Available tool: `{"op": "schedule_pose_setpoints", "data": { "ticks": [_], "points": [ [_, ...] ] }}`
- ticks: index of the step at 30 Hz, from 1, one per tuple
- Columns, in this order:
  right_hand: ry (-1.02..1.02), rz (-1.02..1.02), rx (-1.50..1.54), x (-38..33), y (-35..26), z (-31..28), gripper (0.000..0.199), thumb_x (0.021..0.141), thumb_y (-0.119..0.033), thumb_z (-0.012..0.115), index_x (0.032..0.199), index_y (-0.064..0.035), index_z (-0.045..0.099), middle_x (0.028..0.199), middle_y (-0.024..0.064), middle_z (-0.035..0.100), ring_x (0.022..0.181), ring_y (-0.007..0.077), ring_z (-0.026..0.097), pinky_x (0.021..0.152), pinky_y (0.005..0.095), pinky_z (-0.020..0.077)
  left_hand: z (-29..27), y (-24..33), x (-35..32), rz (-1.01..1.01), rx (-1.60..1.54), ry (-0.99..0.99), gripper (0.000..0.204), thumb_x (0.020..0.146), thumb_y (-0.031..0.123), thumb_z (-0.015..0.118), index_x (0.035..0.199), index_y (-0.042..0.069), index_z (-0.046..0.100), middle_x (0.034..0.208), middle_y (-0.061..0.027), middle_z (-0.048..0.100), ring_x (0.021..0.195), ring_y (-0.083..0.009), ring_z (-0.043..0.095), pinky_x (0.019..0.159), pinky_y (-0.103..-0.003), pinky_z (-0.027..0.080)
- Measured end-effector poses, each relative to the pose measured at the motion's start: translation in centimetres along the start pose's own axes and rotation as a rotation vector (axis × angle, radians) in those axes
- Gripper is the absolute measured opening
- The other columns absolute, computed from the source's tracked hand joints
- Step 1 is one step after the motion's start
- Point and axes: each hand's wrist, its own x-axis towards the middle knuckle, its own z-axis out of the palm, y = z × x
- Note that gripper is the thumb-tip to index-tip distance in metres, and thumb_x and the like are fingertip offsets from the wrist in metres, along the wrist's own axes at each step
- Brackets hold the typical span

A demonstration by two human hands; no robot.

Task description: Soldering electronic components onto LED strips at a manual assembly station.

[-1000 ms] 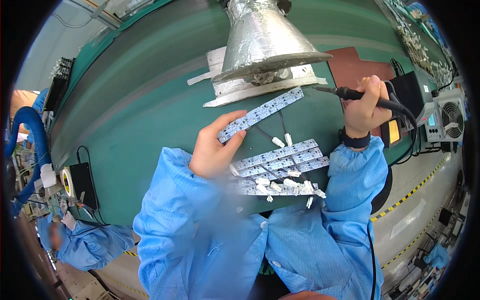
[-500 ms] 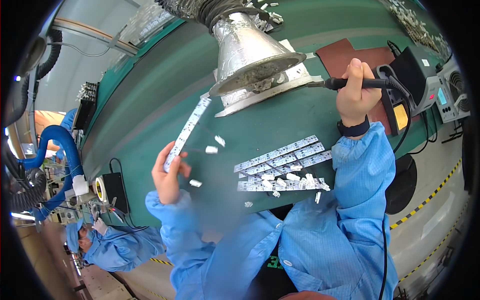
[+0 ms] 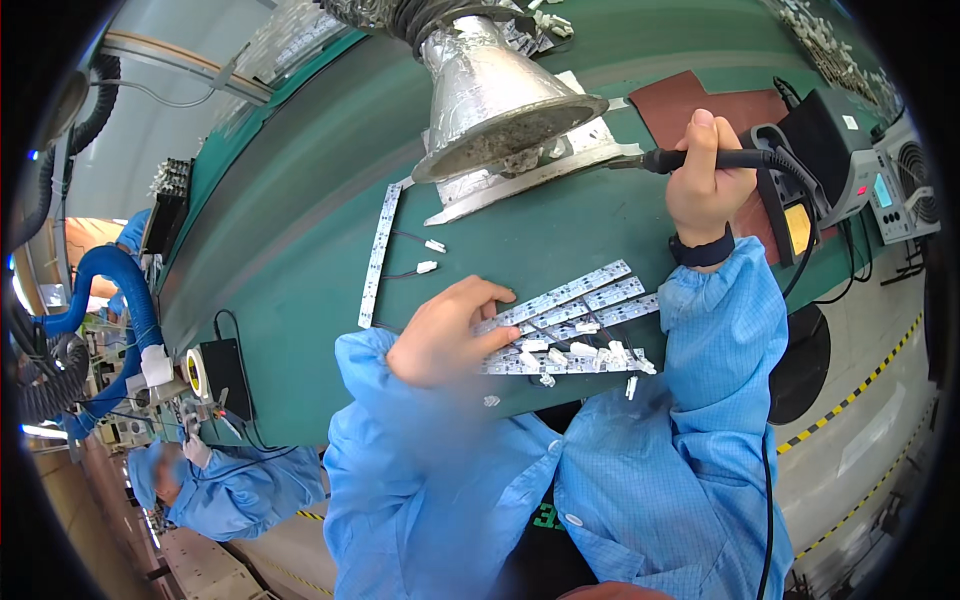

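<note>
My right hand (image 3: 708, 180) is closed round the handle of a soldering iron (image 3: 735, 159). The iron's tip points left, beside the low white stand under the metal hood. My left hand (image 3: 455, 325) pinches the left end of the topmost LED strip board (image 3: 575, 293), thumb on one edge and fingers on the other. Below that board lie several similar boards (image 3: 610, 297), overlapping, with thin wires and small white connectors (image 3: 585, 350) among them. A separate LED strip board (image 3: 378, 255) rests on the green mat to the left, with two wired connectors (image 3: 428, 267) beside it.
A silver fume hood (image 3: 490, 100) hangs over the white stand (image 3: 520, 180). At right are a brown pad (image 3: 690, 105), a soldering station (image 3: 825, 150) and a yellow sponge (image 3: 801, 232). Far left, a co-worker in blue (image 3: 230, 490) sits near a black box (image 3: 228, 375).
My left hand has let go of one LED strip board, which now lies at the left, and has moved right onto the top board of the pile. My right hand has barely moved.
</note>
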Motion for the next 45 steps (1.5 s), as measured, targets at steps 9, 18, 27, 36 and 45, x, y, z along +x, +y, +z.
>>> {"op": "schedule_pose_setpoints", "data": {
  "ticks": [9, 18, 27, 36, 45],
  "points": [
    [0.119, 0.013, 0.007, 1.1, -0.4, -0.4, 0.036, 0.096, -0.013, 0.054, 0.062, -0.0013, 0.049, 0.06, 0.0002, 0.049, 0.058, 0.0072, 0.044, 0.054, 0.0241, 0.0347, -2.3, -2.4, 1.8, -0.083, -0.668, -0.142, 0.028, 0.088, 0.004, 0.068, 0.114, -0.005, 0.061, 0.097, -0.0042, 0.063, 0.089, -0.0099, 0.059, 0.08, -0.024, 0.048],
    [0.078, -0.067, 0.152, -1.3, -2.8, 1.2, 0.037, 0.098, -0.015, 0.046, 0.063, -0.0039, 0.039, 0.057, 0.0037, 0.039, 0.05, 0.0113, 0.035, 0.048, 0.0293, 0.0297, 0.7, -3.5, 3.3, -0.011, -0.92, 0.107, 0.035, 0.092, 0.0, 0.058, 0.127, -0.004, 0.054, 0.105, -0.0087, 0.065, 0.082, -0.0123, 0.062, 0.073, -0.027, 0.051],
    [-0.537, -0.345, 0.205, -4.8, -6.2, 3.3, 0.028, 0.091, -0.013, 0.047, 0.065, -0.0052, 0.041, 0.049, 0.0041, 0.037, 0.04, 0.0154, 0.032, 0.04, 0.0324, 0.0228, 1.8, -2.6, 2.7, -0.009, -0.644, 0.245, 0.041, 0.094, -0.002, 0.052, 0.134, 0.003, 0.049, 0.116, -0.0085, 0.062, 0.08, -0.0107, 0.059, 0.067, -0.025, 0.049],
    [-0.689, -0.417, 0.211, -5.6, -6.2, 4.2, 0.024, 0.09, -0.009, 0.048, 0.066, -0.0036, 0.045, 0.047, 0.0053, 0.039, 0.037, 0.0157, 0.033, 0.039, 0.0323, 0.0227, 2.6, -3.6, 3.0, 0.089, -0.591, 0.35, 0.037, 0.09, -0.001, 0.053, 0.128, 0.0, 0.053, 0.109, -0.0175, 0.067, 0.089, -0.0229, 0.067, 0.074, -0.034, 0.053],
    [-0.682, -0.465, 0.227, -6.0, -5.5, 4.6, 0.024, 0.089, -0.007, 0.049, 0.066, -0.0024, 0.045, 0.047, 0.0045, 0.04, 0.036, 0.0149, 0.032, 0.038, 0.0315, 0.0222, 2.5, -3.6, 3.0, 0.085, -0.574, 0.312, 0.04, 0.093, -0.004, 0.052, 0.133, -0.002, 0.049, 0.116, -0.0118, 0.063, 0.082, -0.0117, 0.058, 0.07, -0.027, 0.051]
  ]
}}
